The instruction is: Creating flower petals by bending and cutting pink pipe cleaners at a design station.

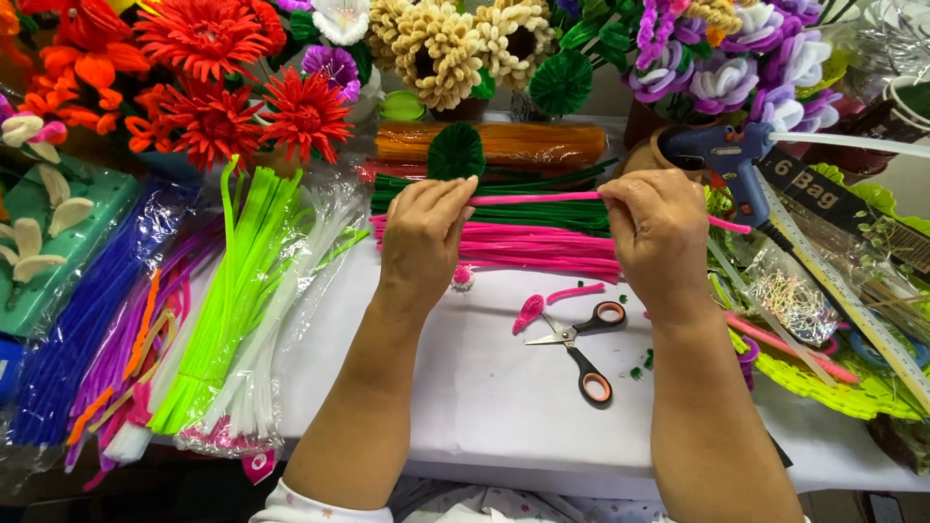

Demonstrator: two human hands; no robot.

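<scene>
Both hands are up over the white table [484, 387], stretching one pink pipe cleaner [538, 198] level between them. The left hand [423, 237] has its fingertips pinched together on one end; the right hand [659, 232] is closed round the other, with a short tail poking out past it, I think. Just beneath lies a pile of pink stems [542, 247]. Nearer the person, scissors [578, 349] lie open beside a curled pink scrap [528, 312]. A blue glue gun [727, 160] rests just beyond the right hand.
</scene>
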